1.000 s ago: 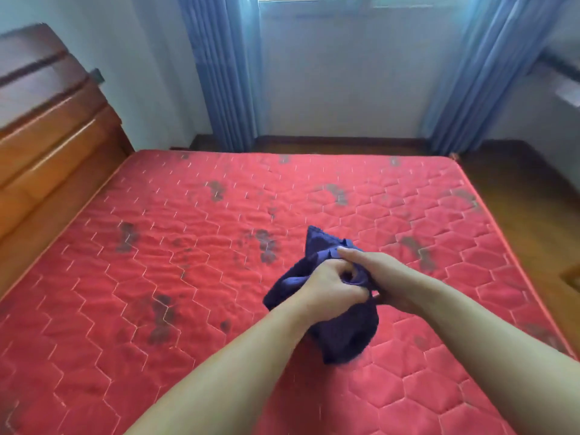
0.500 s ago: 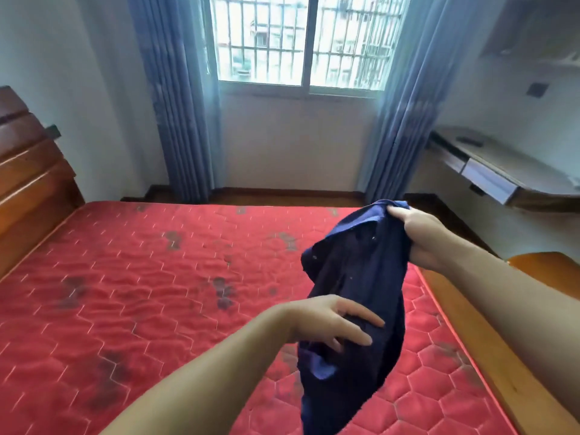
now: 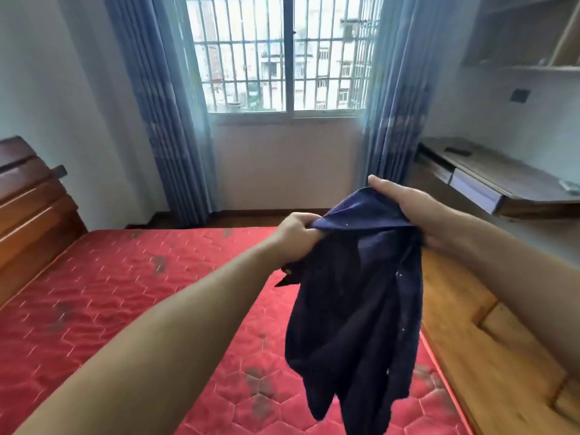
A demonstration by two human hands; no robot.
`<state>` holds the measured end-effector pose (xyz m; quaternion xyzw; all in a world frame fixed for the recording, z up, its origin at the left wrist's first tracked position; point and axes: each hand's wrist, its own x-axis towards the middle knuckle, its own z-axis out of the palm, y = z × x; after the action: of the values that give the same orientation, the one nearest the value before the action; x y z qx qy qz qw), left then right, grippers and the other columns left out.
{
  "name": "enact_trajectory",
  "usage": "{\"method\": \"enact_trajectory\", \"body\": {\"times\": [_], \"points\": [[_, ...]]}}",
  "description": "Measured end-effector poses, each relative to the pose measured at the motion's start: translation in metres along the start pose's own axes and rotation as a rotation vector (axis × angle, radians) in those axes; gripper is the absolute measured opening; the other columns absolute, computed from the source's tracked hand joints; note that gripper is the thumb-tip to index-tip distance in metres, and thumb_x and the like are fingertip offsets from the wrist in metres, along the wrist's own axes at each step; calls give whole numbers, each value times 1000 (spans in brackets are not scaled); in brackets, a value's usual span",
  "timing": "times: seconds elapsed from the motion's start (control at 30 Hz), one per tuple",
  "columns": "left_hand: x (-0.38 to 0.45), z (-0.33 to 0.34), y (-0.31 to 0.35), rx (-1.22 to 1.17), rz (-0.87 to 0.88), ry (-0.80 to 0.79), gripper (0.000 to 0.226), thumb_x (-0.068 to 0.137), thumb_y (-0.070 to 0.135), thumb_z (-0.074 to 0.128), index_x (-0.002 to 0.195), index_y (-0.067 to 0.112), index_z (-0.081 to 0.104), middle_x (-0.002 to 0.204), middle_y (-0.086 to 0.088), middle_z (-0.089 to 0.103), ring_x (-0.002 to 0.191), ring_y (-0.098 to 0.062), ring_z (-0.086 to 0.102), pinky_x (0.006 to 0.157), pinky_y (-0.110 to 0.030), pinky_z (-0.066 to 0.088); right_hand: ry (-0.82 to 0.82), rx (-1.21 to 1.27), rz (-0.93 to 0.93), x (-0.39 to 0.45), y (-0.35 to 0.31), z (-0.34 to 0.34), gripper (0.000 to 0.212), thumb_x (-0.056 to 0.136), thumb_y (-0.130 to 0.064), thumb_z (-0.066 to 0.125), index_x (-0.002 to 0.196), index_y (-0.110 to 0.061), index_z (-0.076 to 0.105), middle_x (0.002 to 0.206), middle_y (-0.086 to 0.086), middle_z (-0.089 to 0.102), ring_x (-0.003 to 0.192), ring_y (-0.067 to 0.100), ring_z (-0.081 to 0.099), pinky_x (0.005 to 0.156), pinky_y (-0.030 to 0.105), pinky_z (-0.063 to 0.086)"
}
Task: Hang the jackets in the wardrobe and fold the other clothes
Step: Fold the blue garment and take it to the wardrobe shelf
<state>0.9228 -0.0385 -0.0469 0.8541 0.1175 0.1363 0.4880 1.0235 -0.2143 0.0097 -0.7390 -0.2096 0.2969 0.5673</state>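
red quilted mattress (image 3: 131, 296) fills the lower left, dark stains on it, near edge cut off by the frame. wooden headboard (image 3: 29, 208) at far left, only partly in view. barred window (image 3: 282, 54) centre back with blue curtains (image 3: 160, 98) either side. wooden desk (image 3: 489, 180) on the right wall, small dark thing on it too blurred to identify; shelves (image 3: 530, 36) above run out of frame. wood floor (image 3: 489, 346) right of the bed.

dark blue garment (image 3: 354, 309) held up in the air over the mattress's right edge, hanging bunched; can't tell what kind of clothing it is. left hand (image 3: 298, 238) fisted round a fold at its top left. right hand (image 3: 408, 208) grips the top right edge, thumb on top, fingers hidden behind the cloth. fabric stretched between the two hands, rest drooping below, not touching the bed as far as i can see.
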Motion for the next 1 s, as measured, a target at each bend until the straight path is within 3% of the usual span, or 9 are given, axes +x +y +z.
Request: {"method": "enact_trajectory", "body": {"times": [0.1,0.2,0.33,0.4,0.47,0.6,0.73,0.83,1.0], "points": [[13,-17,27,118,18,37,25,90,13,52,71,13,68,63,5,52,56,-9,43,51,-22,35,91,-497,-152,-2,11,-23,92,65,-67,74,142,-35,35,126,-9,46,114,11,48,96,29,41],[20,-28,65,151,78,90,26,90,10,50,80,19,72,69,7,63,60,-4,50,53,-17,44,29,-786,-368,-4,15,-19,85,59,-61,76,132,-56,32,121,-7,40,112,11,47,104,32,41],[22,-35,102,288,160,63,23,88,10,53,88,15,75,80,4,68,70,-5,55,66,-20,49,140,-733,-633,7,4,-3,38,67,-32,59,105,-33,60,103,-2,53,100,13,53,90,24,43],[21,-40,106,346,156,28,18,86,14,56,84,11,73,74,4,63,65,-8,52,63,-24,48,165,-636,-694,8,-11,6,15,77,-15,56,79,-28,63,82,-9,59,84,10,55,71,19,40],[20,-49,103,368,184,56,17,85,19,62,73,9,69,63,6,54,60,-8,44,59,-23,43,121,-671,-634,12,-30,4,21,84,-8,50,76,-18,66,68,-9,60,73,9,54,64,26,43],[12,-75,79,454,203,33,19,77,32,78,67,19,69,59,7,59,56,-4,49,59,-21,43,-90,-953,-453,11,-68,-14,27,99,-20,46,95,-11,71,90,11,73,77,18,64,72,35,56],[7,-92,43,692,141,8,13,70,25,76,69,21,64,63,6,59,61,-15,55,62,-27,48,-144,-782,-337,3,-92,-19,34,102,-16,39,96,-20,72,83,-1,76,77,13,70,64,27,55],[8,-115,12,818,31,121,18,71,17,60,62,32,62,62,10,58,73,-25,63,69,-33,54,5,-520,-358,10,-99,-27,32,101,-12,39,95,-17,69,75,-2,75,68,11,71,60,28,55],[9,-144,-15,315,-119,192,35,79,-1,52,73,24,75,57,3,65,56,-17,59,64,-30,55,182,-134,-247,18,-91,-39,27,94,-1,35,95,-10,60,67,6,67,48,11,65,47,27,54]]}}
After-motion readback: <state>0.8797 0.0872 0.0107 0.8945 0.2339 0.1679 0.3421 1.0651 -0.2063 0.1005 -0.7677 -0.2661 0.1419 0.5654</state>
